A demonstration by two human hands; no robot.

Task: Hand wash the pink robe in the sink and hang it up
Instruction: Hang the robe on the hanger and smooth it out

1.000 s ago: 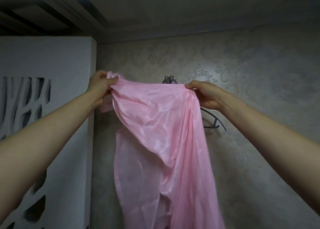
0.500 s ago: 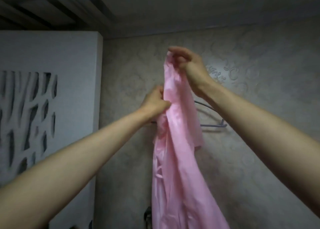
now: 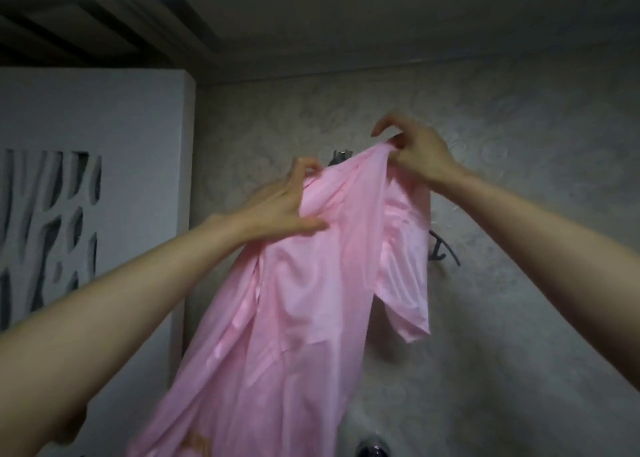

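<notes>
At the far left a white panel (image 3: 104, 138) with cut-out shapes is standing against the patterned wall (image 3: 540, 186). The left grip (image 3: 282, 209) is reaching up with its arm stretched out and is grasping the pink robe (image 3: 311, 301) near the upper edge, its fingertips (image 3: 306, 167) pinching the fabric and its thumb lying across the cloth below. The robe is being held high in front of the wall, spreading between the two grips and hanging down out of the bottom of the view, with a short sleeve drooping on its right side. Just behind its top edge a dark wall hook (image 3: 341, 155) is showing. The right grip (image 3: 420, 160) is pinching the robe's highest corner, fingers curled. Beside the sleeve, the end of a dark hanger (image 3: 446, 250) is poking out.
</notes>
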